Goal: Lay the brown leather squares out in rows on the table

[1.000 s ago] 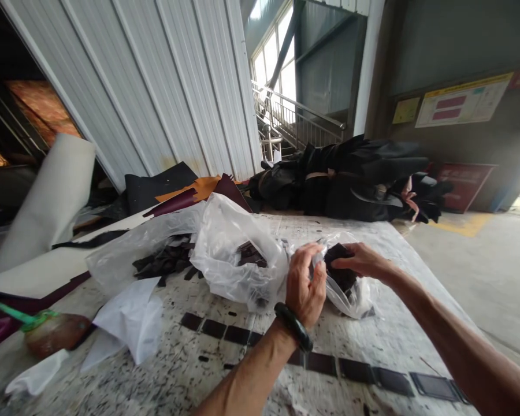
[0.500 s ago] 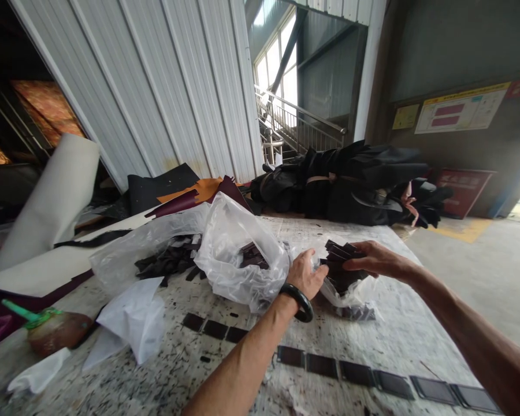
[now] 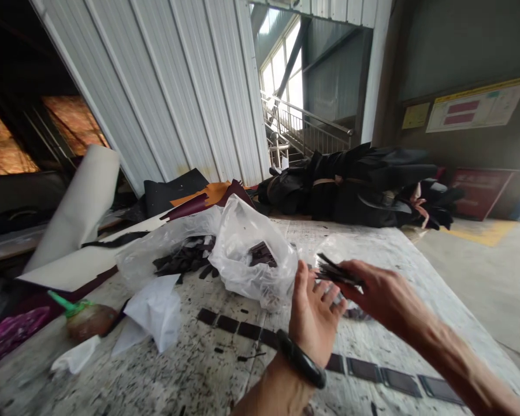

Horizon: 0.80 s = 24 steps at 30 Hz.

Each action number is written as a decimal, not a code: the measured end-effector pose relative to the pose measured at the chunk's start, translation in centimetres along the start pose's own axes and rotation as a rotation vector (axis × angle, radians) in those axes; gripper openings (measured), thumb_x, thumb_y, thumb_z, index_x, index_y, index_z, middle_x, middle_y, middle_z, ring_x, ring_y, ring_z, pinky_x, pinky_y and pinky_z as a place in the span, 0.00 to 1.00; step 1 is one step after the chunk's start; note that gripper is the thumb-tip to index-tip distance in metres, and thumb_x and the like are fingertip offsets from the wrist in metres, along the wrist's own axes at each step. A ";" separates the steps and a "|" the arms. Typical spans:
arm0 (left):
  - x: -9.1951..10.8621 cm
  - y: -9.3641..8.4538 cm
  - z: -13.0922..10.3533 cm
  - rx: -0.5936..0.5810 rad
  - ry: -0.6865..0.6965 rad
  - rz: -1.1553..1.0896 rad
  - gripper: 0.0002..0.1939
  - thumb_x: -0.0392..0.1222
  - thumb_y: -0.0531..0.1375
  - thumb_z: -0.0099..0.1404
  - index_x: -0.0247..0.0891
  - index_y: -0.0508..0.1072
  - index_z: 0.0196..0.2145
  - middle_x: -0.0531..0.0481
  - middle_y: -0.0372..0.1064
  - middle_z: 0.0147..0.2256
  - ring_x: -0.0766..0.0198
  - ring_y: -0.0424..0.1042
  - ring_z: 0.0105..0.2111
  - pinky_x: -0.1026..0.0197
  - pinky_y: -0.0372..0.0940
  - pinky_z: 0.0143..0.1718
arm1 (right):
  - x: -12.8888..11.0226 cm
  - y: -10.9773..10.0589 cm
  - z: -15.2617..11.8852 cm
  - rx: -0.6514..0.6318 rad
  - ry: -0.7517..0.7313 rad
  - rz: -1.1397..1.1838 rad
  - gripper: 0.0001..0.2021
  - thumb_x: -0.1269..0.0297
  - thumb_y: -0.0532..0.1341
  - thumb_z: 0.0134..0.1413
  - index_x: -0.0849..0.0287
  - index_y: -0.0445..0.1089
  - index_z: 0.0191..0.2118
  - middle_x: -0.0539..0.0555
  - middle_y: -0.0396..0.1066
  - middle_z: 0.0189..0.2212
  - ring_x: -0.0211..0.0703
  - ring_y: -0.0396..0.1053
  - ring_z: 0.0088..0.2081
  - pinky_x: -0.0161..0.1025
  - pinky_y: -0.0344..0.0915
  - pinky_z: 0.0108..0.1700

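Observation:
My right hand (image 3: 370, 289) grips a stack of dark leather pieces (image 3: 335, 271) between thumb and fingers, over the right part of the worktable. Just below it my left hand (image 3: 315, 315) is open, palm up, with the fingers spread close to the stack; a dark bangle (image 3: 301, 359) circles that wrist. Beyond the left hand stands an open clear plastic bag (image 3: 242, 277) with dark pieces (image 3: 262, 254) inside. A row of dark rectangular pieces (image 3: 249, 330) runs across the table, partly hidden by my left forearm. Another plastic bag (image 3: 342, 245) lies behind the right hand.
Loose black strips (image 3: 186, 254) lie at another bag's mouth. White crumpled sheets (image 3: 156, 312) and a brown container with a green spout (image 3: 89, 320) sit on the left. Bundled black material (image 3: 351, 190) lines the table's (image 3: 433, 289) back edge, before a corrugated wall (image 3: 164, 86).
My right hand has lifted the dark pieces off the bag at the right. My left hand has turned palm up and come nearer. The view has shifted slightly left.

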<state>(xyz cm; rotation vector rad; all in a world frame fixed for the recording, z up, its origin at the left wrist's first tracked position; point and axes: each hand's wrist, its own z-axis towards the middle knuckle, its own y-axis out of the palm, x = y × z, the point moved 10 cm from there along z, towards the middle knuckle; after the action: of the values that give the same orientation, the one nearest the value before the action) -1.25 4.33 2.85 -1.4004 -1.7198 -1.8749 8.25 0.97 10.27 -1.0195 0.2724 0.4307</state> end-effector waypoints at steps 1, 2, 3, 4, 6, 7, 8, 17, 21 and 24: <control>-0.6 0.1 -1.0 -0.018 -0.068 -0.090 0.29 0.67 0.50 0.59 0.38 0.66 0.42 0.39 0.67 0.46 0.52 0.70 0.44 0.54 0.67 0.40 | -2.2 0.3 -1.3 0.017 -0.115 -0.101 0.08 0.68 0.54 0.54 0.57 0.68 0.39 0.53 0.72 0.29 0.43 0.69 0.24 0.37 0.62 0.25; -1.1 0.0 -2.0 -0.016 -0.126 -0.174 0.26 0.65 0.54 0.58 0.38 0.67 0.39 0.41 0.69 0.41 0.54 0.72 0.39 0.56 0.67 0.37 | -4.2 0.7 -2.8 0.032 -0.220 -0.157 0.11 0.72 0.51 0.55 0.57 0.67 0.40 0.55 0.73 0.33 0.44 0.71 0.26 0.38 0.64 0.26; -1.6 -0.4 -3.0 0.010 -0.172 -0.242 0.21 0.59 0.58 0.58 0.38 0.67 0.37 0.43 0.70 0.39 0.56 0.72 0.35 0.57 0.67 0.35 | -5.7 1.2 -4.2 0.035 -0.296 -0.167 0.13 0.75 0.49 0.54 0.58 0.67 0.41 0.57 0.73 0.36 0.46 0.72 0.29 0.39 0.67 0.28; -2.0 -1.1 -3.9 0.057 -0.203 -0.282 0.17 0.53 0.61 0.58 0.38 0.67 0.37 0.45 0.70 0.38 0.58 0.72 0.33 0.58 0.67 0.34 | -6.8 1.6 -5.5 0.037 -0.341 -0.150 0.15 0.77 0.47 0.54 0.58 0.66 0.41 0.59 0.73 0.38 0.47 0.73 0.32 0.40 0.69 0.30; -2.8 -3.0 -5.5 0.171 -0.230 -0.293 0.13 0.40 0.60 0.59 0.38 0.66 0.43 0.45 0.71 0.39 0.59 0.73 0.34 0.58 0.67 0.35 | -7.8 2.3 -7.6 0.015 -0.345 -0.069 0.17 0.79 0.46 0.53 0.59 0.64 0.45 0.61 0.72 0.42 0.48 0.73 0.39 0.41 0.72 0.37; -3.2 -3.9 -6.3 0.216 -0.242 -0.294 0.16 0.36 0.59 0.59 0.39 0.64 0.46 0.45 0.71 0.41 0.59 0.73 0.35 0.57 0.67 0.36 | -7.7 2.9 -8.4 -0.018 -0.312 -0.020 0.18 0.79 0.47 0.53 0.59 0.63 0.47 0.61 0.71 0.44 0.48 0.73 0.42 0.42 0.72 0.40; -3.8 -4.7 -7.1 0.247 -0.256 -0.299 0.19 0.33 0.57 0.59 0.39 0.62 0.48 0.45 0.71 0.41 0.59 0.73 0.35 0.57 0.67 0.36 | -7.5 3.5 -9.1 -0.057 -0.272 0.033 0.19 0.79 0.48 0.52 0.59 0.62 0.49 0.61 0.70 0.46 0.47 0.72 0.44 0.42 0.72 0.42; -6.5 -9.9 -12.5 0.338 -0.342 -0.380 0.23 0.27 0.55 0.58 0.37 0.61 0.51 0.43 0.71 0.46 0.57 0.74 0.39 0.56 0.68 0.37 | -6.7 6.9 -13.7 -0.246 0.041 0.396 0.20 0.73 0.52 0.56 0.53 0.61 0.54 0.60 0.58 0.57 0.46 0.69 0.46 0.44 0.70 0.44; -6.7 -10.7 -14.5 0.312 -0.413 -0.417 0.24 0.28 0.56 0.58 0.39 0.62 0.53 0.43 0.69 0.49 0.53 0.73 0.42 0.55 0.69 0.37 | -5.3 7.8 -14.8 -0.288 0.255 0.589 0.15 0.63 0.54 0.60 0.53 0.63 0.53 0.58 0.69 0.46 0.39 0.70 0.29 0.40 0.69 0.32; -7.0 -11.3 -15.8 0.312 -0.474 -0.416 0.24 0.30 0.56 0.59 0.40 0.63 0.54 0.43 0.70 0.47 0.52 0.74 0.39 0.55 0.69 0.35 | -4.7 10.0 -16.1 -0.405 0.423 0.816 0.16 0.57 0.57 0.60 0.55 0.65 0.52 0.52 0.73 0.29 0.44 0.70 0.30 0.42 0.69 0.33</control>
<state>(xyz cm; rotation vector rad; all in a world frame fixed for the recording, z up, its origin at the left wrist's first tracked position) -13.26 -9.08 -7.27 -1.5275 -2.5724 -1.4102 -0.88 -9.45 -3.42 -1.3731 1.0293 1.0346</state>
